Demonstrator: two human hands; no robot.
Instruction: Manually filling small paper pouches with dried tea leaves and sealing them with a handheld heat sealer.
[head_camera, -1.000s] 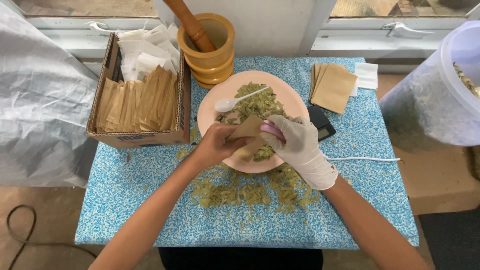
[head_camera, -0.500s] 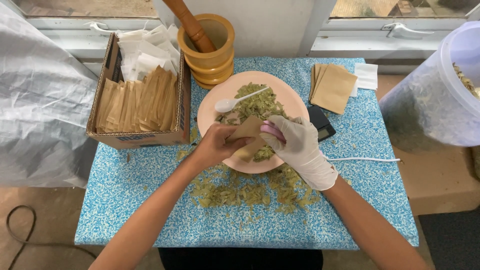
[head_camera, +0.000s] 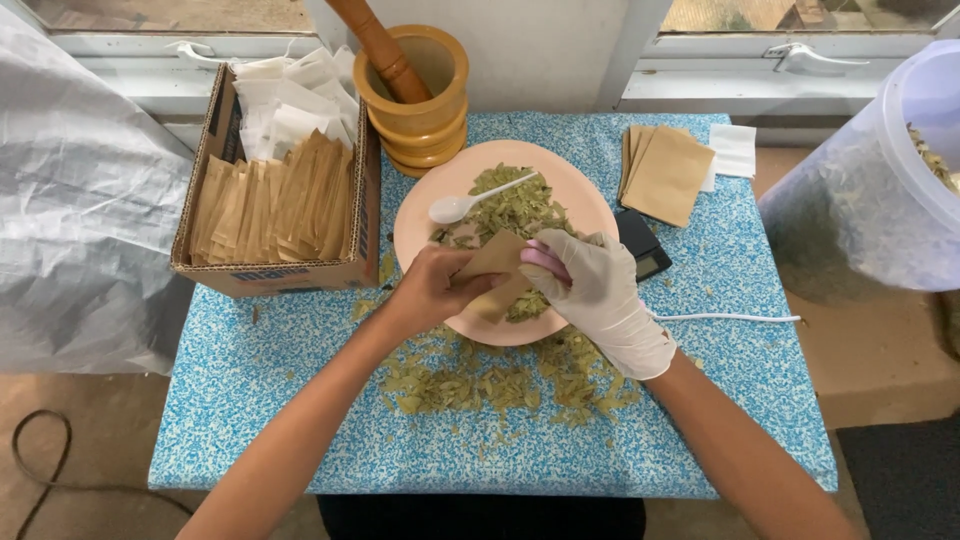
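Brown paper sachet (head_camera: 497, 272) sits between both hands over the near edge of the pink plate (head_camera: 580, 195). Left hand (head_camera: 432, 290), bare, is pinching the sachet's left side. Right hand (head_camera: 592, 290), in a white glove, is curled closed around something pink right at the sachet's mouth; I can't tell what it is.

My read: filling step, dried green leaf (head_camera: 515, 205) from the plate going into the sachet. The next move calls for keeping the mouth held wide and staying over the plate, since loose leaf (head_camera: 500, 380) is already scattered on the surface in front of it.

White plastic spoon (head_camera: 475, 200) lies on the leaf heap, untouched.

Surface (head_camera: 250, 420): small table with a blue-and-white speckled cover.
- Far left: cardboard box (head_camera: 275, 272) packed with upright brown sachets, white ones behind.
- Far centre: wooden mortar (head_camera: 420, 100) with pestle (head_camera: 378, 45) leaning in it, just beside the plate.
- Right of the plate: stack of flat brown sachets (head_camera: 665, 175), white slip (head_camera: 733, 150) behind, small black scale (head_camera: 640, 245) partly under the plate rim, thin white cable (head_camera: 730, 318) running right.

Room: window sill and frames along the far edge, grey plastic sheet (head_camera: 80, 200) at left, large translucent tub (head_camera: 880, 190) with more leaf at right, bare floor, dark cable looped lower left.
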